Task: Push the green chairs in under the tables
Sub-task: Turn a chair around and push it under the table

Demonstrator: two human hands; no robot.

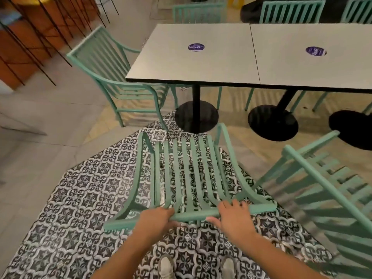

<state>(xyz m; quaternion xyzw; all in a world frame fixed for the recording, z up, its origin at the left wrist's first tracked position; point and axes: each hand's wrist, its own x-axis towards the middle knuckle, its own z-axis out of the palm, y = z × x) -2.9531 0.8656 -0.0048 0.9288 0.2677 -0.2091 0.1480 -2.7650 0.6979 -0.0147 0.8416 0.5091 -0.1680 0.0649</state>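
A green slatted chair (187,174) stands in front of me, its seat facing the left grey table (193,63) and clear of the table's edge. My left hand (155,218) and my right hand (233,216) both grip the chair's top back rail. A second green chair (330,188) stands at an angle on the right, away from the right grey table (314,65). Another green chair (112,77) sits at the left end of the left table, its seat partly under it.
Black round table bases (196,117) (272,122) stand under the tables. More green chairs (291,11) line the far side. Dark metal stool legs and a brown counter (30,37) fill the upper left. My shoes (167,266) stand on patterned tiles.
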